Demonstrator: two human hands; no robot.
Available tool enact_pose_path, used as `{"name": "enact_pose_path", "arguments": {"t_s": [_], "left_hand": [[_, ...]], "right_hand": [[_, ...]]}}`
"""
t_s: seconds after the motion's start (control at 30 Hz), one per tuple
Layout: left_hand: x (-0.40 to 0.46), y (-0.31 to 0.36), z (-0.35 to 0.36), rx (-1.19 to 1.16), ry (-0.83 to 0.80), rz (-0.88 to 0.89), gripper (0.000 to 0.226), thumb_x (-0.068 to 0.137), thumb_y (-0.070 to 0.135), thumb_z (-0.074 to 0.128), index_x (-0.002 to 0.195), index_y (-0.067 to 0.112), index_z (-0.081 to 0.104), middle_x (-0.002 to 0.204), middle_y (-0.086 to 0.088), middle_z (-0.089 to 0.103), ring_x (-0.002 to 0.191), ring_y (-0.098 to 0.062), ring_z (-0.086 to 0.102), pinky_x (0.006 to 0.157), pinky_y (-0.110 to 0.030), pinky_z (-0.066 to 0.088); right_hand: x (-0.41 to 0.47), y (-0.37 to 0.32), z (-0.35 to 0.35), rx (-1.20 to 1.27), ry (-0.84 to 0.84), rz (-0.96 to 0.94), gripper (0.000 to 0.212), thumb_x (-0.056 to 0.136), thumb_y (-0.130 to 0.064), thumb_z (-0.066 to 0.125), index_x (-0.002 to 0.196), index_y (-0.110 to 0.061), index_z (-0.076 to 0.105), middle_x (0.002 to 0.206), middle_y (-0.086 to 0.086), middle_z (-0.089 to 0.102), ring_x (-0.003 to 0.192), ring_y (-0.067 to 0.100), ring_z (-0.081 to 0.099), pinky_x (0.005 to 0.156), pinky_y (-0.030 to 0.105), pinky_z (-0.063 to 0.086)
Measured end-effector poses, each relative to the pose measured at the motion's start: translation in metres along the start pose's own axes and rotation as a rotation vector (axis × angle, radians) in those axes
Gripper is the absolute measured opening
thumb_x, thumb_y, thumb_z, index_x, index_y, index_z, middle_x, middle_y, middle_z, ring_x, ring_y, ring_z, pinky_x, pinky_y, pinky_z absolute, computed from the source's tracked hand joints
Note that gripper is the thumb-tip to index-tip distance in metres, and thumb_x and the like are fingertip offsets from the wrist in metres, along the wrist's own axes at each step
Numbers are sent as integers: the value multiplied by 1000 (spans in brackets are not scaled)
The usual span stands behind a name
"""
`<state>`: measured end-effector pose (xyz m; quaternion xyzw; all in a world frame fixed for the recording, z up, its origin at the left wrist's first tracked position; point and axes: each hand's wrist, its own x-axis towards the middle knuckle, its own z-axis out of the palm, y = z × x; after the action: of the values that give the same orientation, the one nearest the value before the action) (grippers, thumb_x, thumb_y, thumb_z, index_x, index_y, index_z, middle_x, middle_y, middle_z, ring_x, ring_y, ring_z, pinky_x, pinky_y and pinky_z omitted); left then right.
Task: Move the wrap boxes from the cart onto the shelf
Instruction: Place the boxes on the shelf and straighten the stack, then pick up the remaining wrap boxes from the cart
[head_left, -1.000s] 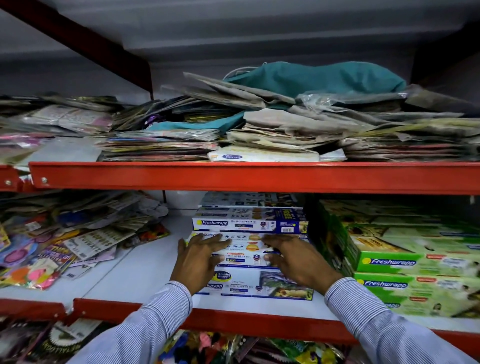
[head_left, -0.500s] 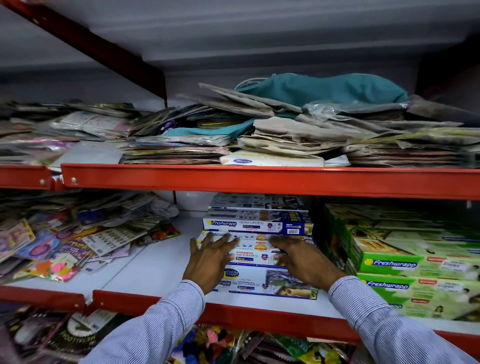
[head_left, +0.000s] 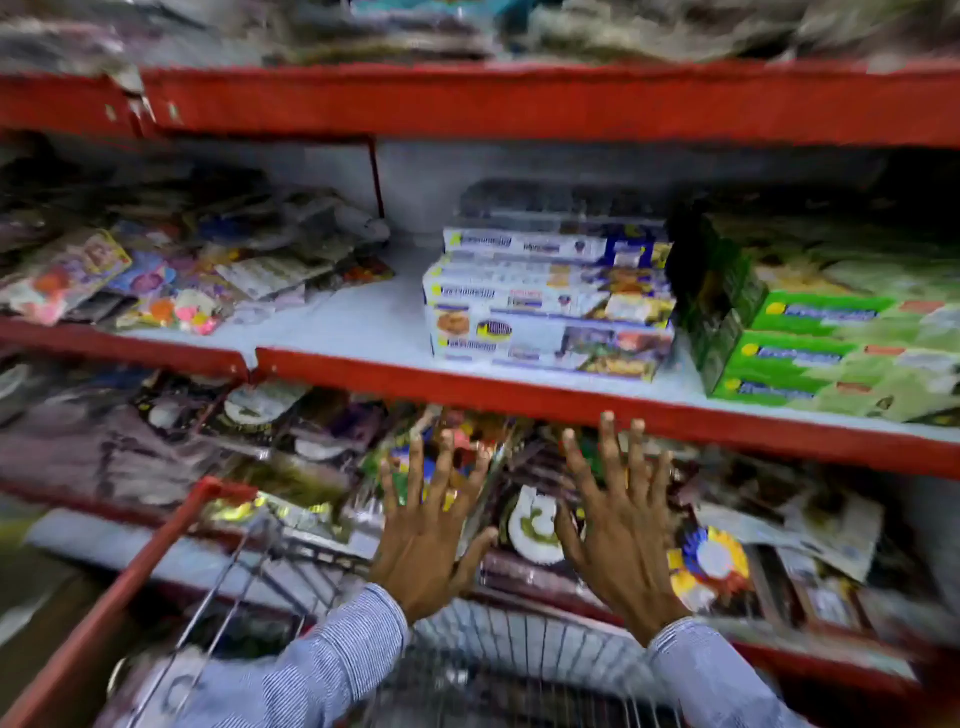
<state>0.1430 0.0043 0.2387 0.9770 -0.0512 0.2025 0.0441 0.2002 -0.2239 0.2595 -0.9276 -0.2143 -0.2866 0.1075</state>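
Now the wrap boxes (head_left: 550, 301) sit stacked on the middle shelf (head_left: 571, 402), white-and-blue, several high, lowest one close to the shelf's red front lip, green cartons (head_left: 831, 343) just beside them on the right. We have both hands below and in front of that shelf, over the cart (head_left: 130, 577): left hand (head_left: 428, 535) flat with fingers spread wide, holding nothing; right hand (head_left: 621, 530) the same, splayed and empty, fingertips overlapping the lip from below in this view. Frame is motion-blurred, so we cannot tell whether any boxes remain in the wire basket; only mesh and the red rim show. Our read: the stack is placed and the hands are free for another pick. Risks: bottom box near the edge, so a knuckle or sleeve catching it on the next reach up could drag the stack forward; adding more on top could tip it toward the loose packets (head_left: 171, 275) on the left.
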Motion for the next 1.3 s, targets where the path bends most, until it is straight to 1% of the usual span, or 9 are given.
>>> {"name": "enact_pose_path", "arguments": {"t_s": [0.13, 0.27, 0.4, 0.47, 0.67, 0.77, 1.03, 1.17, 1.3], "left_hand": [[-89, -4, 47, -58, -246, -83, 77, 94, 65, 34, 158, 30, 10, 168, -18, 2, 153, -48, -2, 115, -75, 6], [-169, -4, 92, -104, -481, -134, 75, 96, 66, 29, 158, 29, 11, 168, -18, 0, 152, -49, -1, 114, -75, 9], [-226, 1, 133, -84, -710, -118, 77, 96, 69, 13, 156, 22, 27, 161, -22, 27, 145, -55, 19, 108, -77, 13], [-241, 1, 150, -84, -765, -76, 78, 96, 69, 11, 155, 21, 28, 160, -24, 27, 146, -55, 13, 106, -76, 8], [-283, -8, 213, -79, -812, 124, 81, 93, 57, 52, 155, 17, 19, 161, -25, 19, 143, -58, 18, 107, -77, 5], [-299, -12, 230, -91, -843, 195, 82, 96, 52, 55, 156, 15, 14, 163, -25, 15, 145, -56, 11, 112, -81, 12], [-308, 3, 252, -124, -1081, 371, 61, 102, 27, 46, 156, 10, 22, 162, -20, 25, 147, -43, 27, 119, -61, 24], [-304, 24, 262, -63, -1106, 459, 55, 85, 35, 65, 136, 15, 58, 128, -6, 66, 110, -25, 65, 89, -41, 54], [-309, 47, 287, -114, -1197, 279, 50, 96, 6, 46, 145, -2, 35, 137, -25, 54, 122, -42, 54, 96, -51, 46]], "right_hand": [[-82, -10, 42, 20, -258, 15, 78, 85, -41, 50, 157, -29, 22, 166, 17, 18, 155, 38, -5, 121, 68, 6], [-154, -21, 82, 31, -557, -19, 70, 87, -38, 45, 154, -26, 28, 163, 15, 24, 150, 44, 21, 116, 70, 13], [-227, -29, 138, 75, -961, -45, 72, 93, -33, 38, 159, -25, 11, 169, 12, 1, 154, 39, -9, 122, 64, 2], [-252, -30, 166, 92, -1193, -76, 74, 97, -36, 41, 159, -28, 2, 169, 9, -5, 155, 36, -7, 125, 56, 3], [-304, -40, 249, 33, -1554, -241, 74, 101, -47, 44, 160, -22, 6, 169, 10, 6, 155, 37, 10, 123, 55, 17], [-320, -41, 269, 42, -1595, -298, 74, 99, -49, 48, 159, -21, 15, 166, 11, 18, 153, 38, 15, 122, 55, 19], [-299, -38, 277, 116, -1551, -355, 61, 99, -34, 53, 149, -8, 32, 150, 18, 47, 137, 37, 46, 109, 48, 43], [-282, -34, 275, 104, -1454, -319, 53, 95, -29, 55, 141, -6, 40, 138, 16, 56, 122, 36, 56, 99, 47, 50], [-274, -28, 265, 136, -1329, -272, 51, 94, -36, 53, 137, -9, 44, 132, 14, 60, 116, 35, 60, 93, 42, 49]]}}
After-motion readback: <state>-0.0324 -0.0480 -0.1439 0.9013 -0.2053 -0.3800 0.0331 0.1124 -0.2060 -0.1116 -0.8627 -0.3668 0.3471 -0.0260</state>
